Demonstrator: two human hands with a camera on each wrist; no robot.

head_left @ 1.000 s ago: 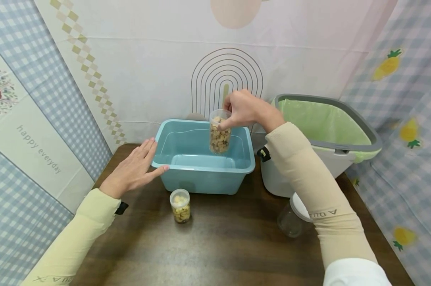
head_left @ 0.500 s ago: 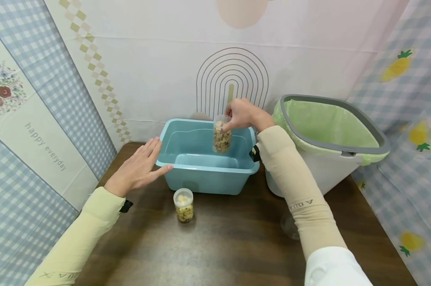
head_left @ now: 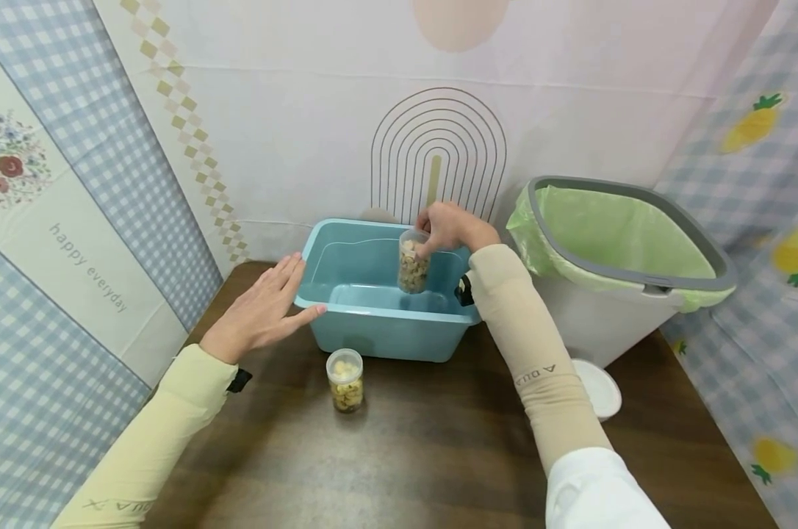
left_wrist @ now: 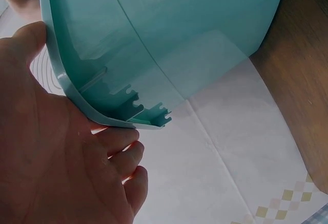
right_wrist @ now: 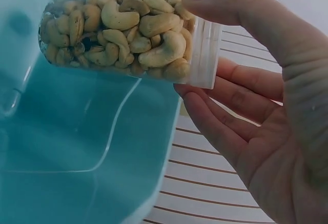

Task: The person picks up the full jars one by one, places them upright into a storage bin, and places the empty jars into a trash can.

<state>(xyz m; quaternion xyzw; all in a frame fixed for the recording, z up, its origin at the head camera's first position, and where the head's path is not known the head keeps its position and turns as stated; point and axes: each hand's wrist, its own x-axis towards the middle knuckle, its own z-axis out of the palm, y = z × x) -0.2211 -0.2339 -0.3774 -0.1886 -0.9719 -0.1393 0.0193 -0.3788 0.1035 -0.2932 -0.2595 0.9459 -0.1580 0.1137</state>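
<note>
Your right hand [head_left: 448, 226] pinches a clear jar of cashews [head_left: 413, 261] near its open top, thumb on one side, fingers [right_wrist: 215, 126] on the other, and holds it upright inside the teal bin [head_left: 346, 297], above the bin floor and toward the back right corner. The right wrist view shows the grip sits on the threaded neck band, no lid on. The jar is small, round, see-through plastic, packed nearly full of pale curved cashews.

Handling, as a judgement: light to moderate weight, stiff walls, smooth plastic that could slip in a two-point pinch. With the lid off it will spill if tipped, so keep it upright. The best hold looks like the ribbed neck where you already have it, or a wrap round the body.

Your left hand [head_left: 261, 312] is flat, fingers [left_wrist: 120, 155] straight and holding nothing, with the fingertips against the bin's left rim at the near corner; the left wrist view shows them under the rim lip.

A second small jar of cashews [head_left: 346, 380], with its lid on, stands on the tabletop [head_left: 432, 455] just in front of the bin. A white lid [head_left: 597, 388] lies by the lined trash bin [head_left: 627, 264] to the right.
</note>
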